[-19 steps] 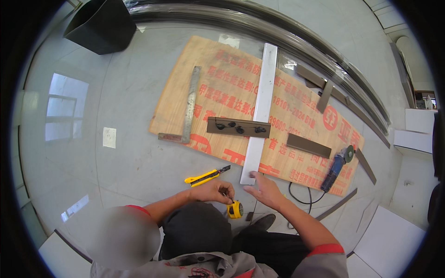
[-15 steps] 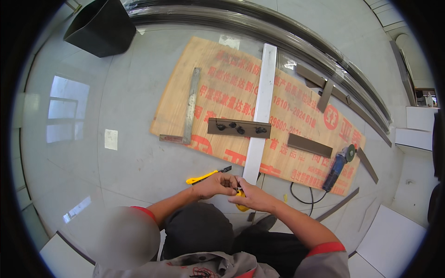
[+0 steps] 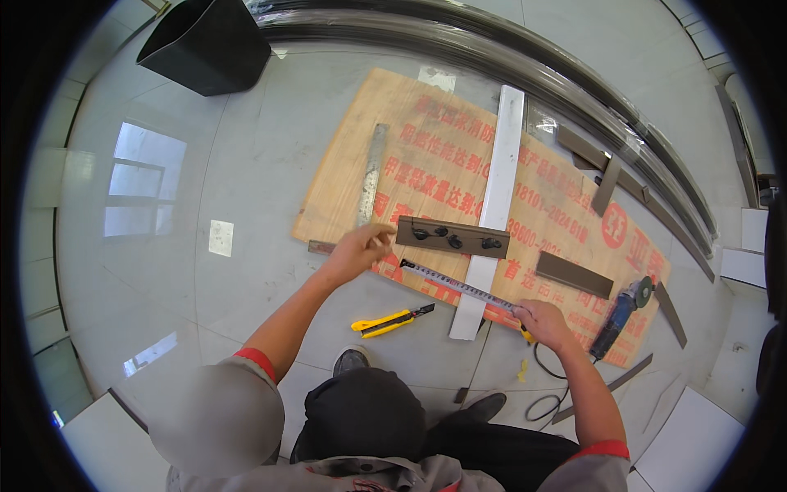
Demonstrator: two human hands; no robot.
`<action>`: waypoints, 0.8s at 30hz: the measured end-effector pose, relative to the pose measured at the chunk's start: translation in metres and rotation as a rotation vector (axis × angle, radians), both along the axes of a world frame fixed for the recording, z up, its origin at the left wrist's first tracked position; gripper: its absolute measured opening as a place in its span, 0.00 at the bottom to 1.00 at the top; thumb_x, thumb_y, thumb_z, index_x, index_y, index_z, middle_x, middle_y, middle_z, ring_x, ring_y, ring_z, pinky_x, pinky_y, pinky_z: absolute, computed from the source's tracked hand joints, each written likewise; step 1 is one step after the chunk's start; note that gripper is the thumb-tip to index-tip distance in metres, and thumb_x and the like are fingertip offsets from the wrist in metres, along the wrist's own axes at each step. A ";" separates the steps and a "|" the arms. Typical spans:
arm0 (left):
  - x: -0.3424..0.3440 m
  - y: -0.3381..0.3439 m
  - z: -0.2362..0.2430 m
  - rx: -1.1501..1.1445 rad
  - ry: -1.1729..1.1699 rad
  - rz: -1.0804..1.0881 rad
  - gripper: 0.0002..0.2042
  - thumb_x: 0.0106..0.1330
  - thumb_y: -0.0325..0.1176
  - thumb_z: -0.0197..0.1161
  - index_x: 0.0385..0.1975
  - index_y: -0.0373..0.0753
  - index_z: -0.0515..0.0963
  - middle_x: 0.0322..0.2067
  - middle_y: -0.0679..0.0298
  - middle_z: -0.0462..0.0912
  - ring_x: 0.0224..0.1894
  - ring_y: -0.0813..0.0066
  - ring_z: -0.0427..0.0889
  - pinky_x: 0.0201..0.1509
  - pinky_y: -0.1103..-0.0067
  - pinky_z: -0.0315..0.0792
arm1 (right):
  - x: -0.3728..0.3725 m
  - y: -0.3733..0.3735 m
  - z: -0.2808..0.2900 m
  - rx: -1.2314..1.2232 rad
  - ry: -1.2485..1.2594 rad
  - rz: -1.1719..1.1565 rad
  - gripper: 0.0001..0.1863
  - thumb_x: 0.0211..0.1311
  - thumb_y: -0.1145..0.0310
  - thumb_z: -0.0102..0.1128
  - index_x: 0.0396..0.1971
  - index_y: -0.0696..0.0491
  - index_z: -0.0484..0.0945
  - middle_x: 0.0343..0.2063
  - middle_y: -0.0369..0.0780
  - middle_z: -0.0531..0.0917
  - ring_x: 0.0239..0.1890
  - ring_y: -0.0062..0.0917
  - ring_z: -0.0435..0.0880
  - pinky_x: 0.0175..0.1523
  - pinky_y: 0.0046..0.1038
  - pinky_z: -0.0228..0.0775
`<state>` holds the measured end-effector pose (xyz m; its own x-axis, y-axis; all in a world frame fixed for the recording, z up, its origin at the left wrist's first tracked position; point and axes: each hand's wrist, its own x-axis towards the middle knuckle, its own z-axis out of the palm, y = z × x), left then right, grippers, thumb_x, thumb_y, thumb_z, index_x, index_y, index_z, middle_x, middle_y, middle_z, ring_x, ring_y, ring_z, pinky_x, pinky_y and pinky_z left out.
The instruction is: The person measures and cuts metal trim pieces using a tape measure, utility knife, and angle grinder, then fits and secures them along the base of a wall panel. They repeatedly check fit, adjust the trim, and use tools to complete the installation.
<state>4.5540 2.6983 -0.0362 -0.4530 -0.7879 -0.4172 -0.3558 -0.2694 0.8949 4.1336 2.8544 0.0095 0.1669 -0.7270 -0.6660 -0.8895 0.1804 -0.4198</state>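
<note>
My right hand [image 3: 544,323] is closed around a tape measure with a yellow case, mostly hidden in the palm. Its pulled-out blade [image 3: 459,285] stretches leftward, free end just below a short brown strip [image 3: 410,225] that carries several black blobs. Close to that strip's left end is my left hand [image 3: 357,254], its fingers loosely bent, apart and holding nothing; whether a fingertip touches the strip I cannot tell. Under the strip runs a long white bar [image 3: 502,164]. A yellow utility knife [image 3: 382,323] lies on the floor between my arms.
A wooden board [image 3: 336,176] with red print lies beneath these pieces. On it are a metal square [image 3: 373,174], another brown strip [image 3: 574,274] and an angle grinder [image 3: 616,318] with a cord. Wrapped long profiles [image 3: 492,57] and a black bin [image 3: 209,53] stand beyond.
My hands have parted from in front of my body. The left went up and left to the strip's end; the right moved right with the tape measure, whose blade is now drawn out.
</note>
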 end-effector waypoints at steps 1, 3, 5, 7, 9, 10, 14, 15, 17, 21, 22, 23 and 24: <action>-0.005 -0.008 -0.009 -0.184 -0.091 0.006 0.12 0.67 0.24 0.63 0.49 0.34 0.82 0.37 0.62 0.83 0.36 0.75 0.83 0.38 0.75 0.78 | 0.004 -0.007 0.001 -0.016 0.034 0.016 0.18 0.73 0.53 0.48 0.36 0.51 0.82 0.31 0.47 0.84 0.37 0.43 0.84 0.43 0.43 0.75; -0.013 -0.022 -0.022 -0.305 -0.178 -0.046 0.13 0.66 0.25 0.65 0.49 0.36 0.83 0.37 0.60 0.83 0.36 0.72 0.83 0.40 0.75 0.77 | 0.016 -0.021 0.003 -0.049 0.104 0.042 0.18 0.73 0.54 0.48 0.33 0.52 0.80 0.31 0.47 0.85 0.37 0.45 0.84 0.42 0.46 0.74; -0.022 -0.033 -0.030 -0.379 -0.251 -0.091 0.13 0.64 0.25 0.66 0.49 0.36 0.84 0.37 0.59 0.83 0.36 0.69 0.84 0.41 0.74 0.77 | 0.023 -0.029 -0.001 -0.074 0.142 0.050 0.18 0.73 0.54 0.48 0.34 0.52 0.81 0.30 0.47 0.84 0.36 0.45 0.84 0.42 0.46 0.75; -0.031 -0.038 -0.037 -0.403 -0.309 -0.129 0.14 0.62 0.25 0.67 0.47 0.37 0.84 0.37 0.58 0.83 0.36 0.65 0.84 0.44 0.72 0.77 | 0.028 -0.037 -0.005 -0.091 0.166 0.060 0.18 0.73 0.54 0.49 0.35 0.52 0.81 0.30 0.47 0.84 0.36 0.46 0.84 0.41 0.47 0.75; -0.034 -0.037 -0.042 -0.373 -0.339 -0.118 0.14 0.61 0.25 0.68 0.47 0.37 0.85 0.37 0.59 0.83 0.37 0.65 0.84 0.44 0.72 0.77 | 0.031 -0.045 -0.009 -0.103 0.173 0.073 0.18 0.73 0.54 0.49 0.35 0.52 0.81 0.30 0.47 0.84 0.36 0.47 0.84 0.41 0.48 0.75; -0.034 -0.037 -0.044 -0.358 -0.355 -0.112 0.14 0.61 0.25 0.68 0.47 0.38 0.85 0.37 0.59 0.83 0.37 0.65 0.84 0.45 0.71 0.77 | 0.032 -0.048 -0.011 -0.095 0.175 0.066 0.17 0.73 0.54 0.50 0.35 0.52 0.81 0.31 0.47 0.84 0.36 0.47 0.84 0.41 0.48 0.75; -0.036 -0.036 -0.042 -0.300 -0.355 -0.083 0.13 0.60 0.26 0.68 0.46 0.38 0.85 0.37 0.60 0.84 0.39 0.64 0.85 0.46 0.71 0.78 | 0.033 -0.058 -0.015 -0.079 0.194 0.052 0.17 0.72 0.54 0.50 0.36 0.51 0.82 0.31 0.47 0.85 0.37 0.47 0.84 0.42 0.48 0.75; -0.037 -0.036 -0.041 -0.307 -0.366 -0.087 0.13 0.60 0.27 0.68 0.45 0.38 0.85 0.38 0.60 0.84 0.39 0.65 0.85 0.46 0.71 0.78 | 0.032 -0.059 -0.016 -0.081 0.203 0.052 0.17 0.72 0.54 0.50 0.36 0.51 0.82 0.31 0.47 0.85 0.37 0.47 0.85 0.42 0.48 0.75; -0.038 -0.037 -0.039 -0.318 -0.387 -0.095 0.13 0.59 0.27 0.68 0.45 0.38 0.85 0.39 0.60 0.84 0.39 0.65 0.85 0.46 0.71 0.78 | 0.024 -0.058 -0.022 -0.111 0.196 0.061 0.17 0.73 0.54 0.50 0.36 0.50 0.82 0.31 0.47 0.85 0.36 0.47 0.84 0.41 0.48 0.75; -0.042 -0.039 -0.039 -0.313 -0.403 -0.107 0.14 0.58 0.26 0.68 0.45 0.39 0.84 0.39 0.59 0.85 0.40 0.65 0.86 0.47 0.72 0.78 | 0.012 -0.064 -0.032 -0.150 0.178 0.085 0.17 0.72 0.53 0.52 0.39 0.50 0.83 0.33 0.47 0.85 0.38 0.46 0.85 0.43 0.47 0.76; -0.042 -0.039 -0.039 -0.304 -0.403 -0.108 0.14 0.58 0.26 0.68 0.46 0.39 0.84 0.39 0.59 0.85 0.40 0.65 0.86 0.47 0.72 0.79 | 0.010 -0.065 -0.034 -0.155 0.183 0.082 0.17 0.71 0.53 0.52 0.39 0.50 0.82 0.33 0.47 0.86 0.38 0.46 0.85 0.44 0.46 0.76; -0.042 -0.039 -0.040 -0.314 -0.403 -0.106 0.15 0.58 0.26 0.69 0.46 0.39 0.84 0.39 0.60 0.85 0.40 0.65 0.86 0.47 0.72 0.78 | 0.009 -0.067 -0.036 -0.159 0.187 0.079 0.17 0.71 0.53 0.53 0.40 0.50 0.82 0.33 0.46 0.86 0.38 0.45 0.86 0.44 0.46 0.76; -0.041 -0.039 -0.041 -0.325 -0.405 -0.104 0.15 0.58 0.26 0.69 0.46 0.39 0.84 0.39 0.60 0.86 0.40 0.65 0.86 0.47 0.72 0.78 | 0.009 -0.071 -0.037 -0.163 0.189 0.077 0.17 0.71 0.52 0.53 0.41 0.50 0.82 0.33 0.46 0.86 0.39 0.45 0.86 0.44 0.45 0.76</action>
